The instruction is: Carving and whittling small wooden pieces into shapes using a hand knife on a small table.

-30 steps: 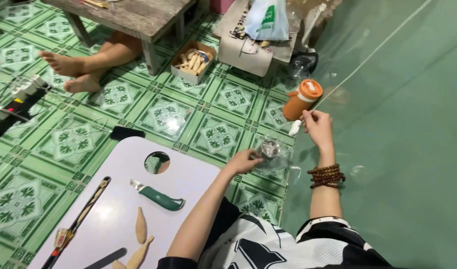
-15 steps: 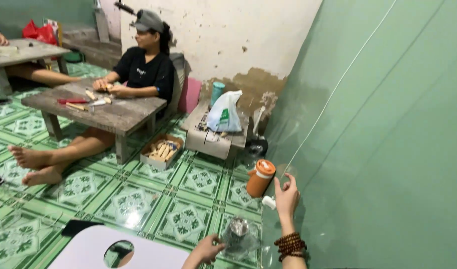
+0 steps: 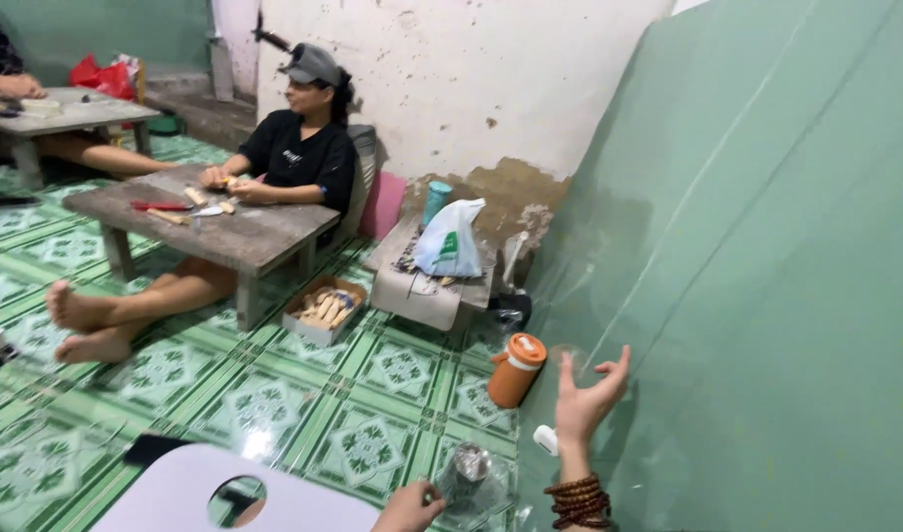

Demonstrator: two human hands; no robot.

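Shiny round metal cup, smooth and reflective, stands on the glossy green patterned floor tiles at the near edge of the scene, wrapped in a crinkled clear plastic bag. Left hand touches the cup's left side with curled fingers; whether it truly grips cannot be told, as the hand is cut off by the frame. Right hand is raised just right of the cup, released, fingers spread and holding nothing, a brown wooden bead bracelet on its wrist. Beyond it stands an orange plastic jug with a white band, and a small white cap lies between jug and wrist. A white board with a round hole lies near left. Compared with half a second ago, the view has tilted up further, and the right hand has opened wider, away from the jug.
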